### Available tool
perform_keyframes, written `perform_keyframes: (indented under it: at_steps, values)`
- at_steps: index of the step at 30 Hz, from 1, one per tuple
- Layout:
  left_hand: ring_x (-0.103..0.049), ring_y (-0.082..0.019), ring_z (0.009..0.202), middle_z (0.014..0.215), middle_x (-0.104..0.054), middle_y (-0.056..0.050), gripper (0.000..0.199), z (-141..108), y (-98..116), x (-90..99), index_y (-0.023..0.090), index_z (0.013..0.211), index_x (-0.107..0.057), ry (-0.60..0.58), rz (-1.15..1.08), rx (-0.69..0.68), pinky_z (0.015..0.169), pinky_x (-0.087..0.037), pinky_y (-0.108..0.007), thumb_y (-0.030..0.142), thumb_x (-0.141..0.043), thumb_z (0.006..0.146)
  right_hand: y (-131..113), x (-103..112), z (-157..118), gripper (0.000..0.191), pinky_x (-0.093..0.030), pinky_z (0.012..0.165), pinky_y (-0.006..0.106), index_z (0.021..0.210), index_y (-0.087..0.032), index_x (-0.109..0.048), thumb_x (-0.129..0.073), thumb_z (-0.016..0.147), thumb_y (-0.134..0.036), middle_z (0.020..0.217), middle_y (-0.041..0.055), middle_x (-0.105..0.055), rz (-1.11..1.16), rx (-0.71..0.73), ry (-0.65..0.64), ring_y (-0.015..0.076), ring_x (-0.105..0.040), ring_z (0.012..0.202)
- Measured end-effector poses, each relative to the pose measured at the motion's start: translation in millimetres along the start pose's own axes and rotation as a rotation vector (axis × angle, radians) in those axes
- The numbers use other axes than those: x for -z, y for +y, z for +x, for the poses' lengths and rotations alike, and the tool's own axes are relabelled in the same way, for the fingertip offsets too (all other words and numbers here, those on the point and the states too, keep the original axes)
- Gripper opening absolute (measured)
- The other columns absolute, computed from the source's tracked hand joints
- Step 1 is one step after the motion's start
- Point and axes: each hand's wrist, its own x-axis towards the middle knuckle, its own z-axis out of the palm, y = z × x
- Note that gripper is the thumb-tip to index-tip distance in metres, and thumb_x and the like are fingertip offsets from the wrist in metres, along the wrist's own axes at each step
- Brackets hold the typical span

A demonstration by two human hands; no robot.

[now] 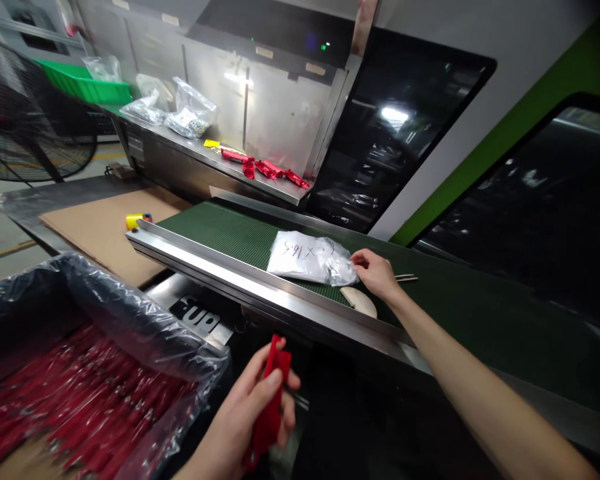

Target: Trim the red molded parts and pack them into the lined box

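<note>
My left hand (260,407) is closed around a red plastic part (273,400), held low in front of the conveyor belt. At the belt, the fingers of my right hand (375,270) pinch together at the right end of a clear plastic bag (343,267). Handwritten marks, including "16.5", show on the bag's white face (300,253). Whether a small piece is also between those fingertips cannot be seen. Just below the bag lies a pale curved piece (360,302), and thin tweezers-like prongs (406,277) stick out beyond my right wrist.
A lined bin (145,320) at lower left holds many red parts (95,400). Red pieces (265,168) and bags of small hardware (187,120) sit on the metal shelf. The belt's metal rail (220,267) runs between my hands. A fan (25,113) stands far left.
</note>
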Motion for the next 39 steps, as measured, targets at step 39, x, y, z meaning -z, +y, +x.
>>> perform_keyframes:
  at_steps: [39]
  values:
    - [-0.060,-0.016,0.095,0.104,-0.063,0.001,0.031,38.8,44.9,-59.8,0.026,0.109,-0.055,-0.337,0.475,-0.171,0.085,-0.048,-0.025,0.028,-0.071,0.083,-89.4,57.0,-227.9,0.014,-0.058,0.074,0.020,0.104,-0.026,-0.066,-0.062,0.091,-0.029,0.093,0.0031,-0.074,0.785,-0.134,-0.028,0.0132,-0.071,0.085]
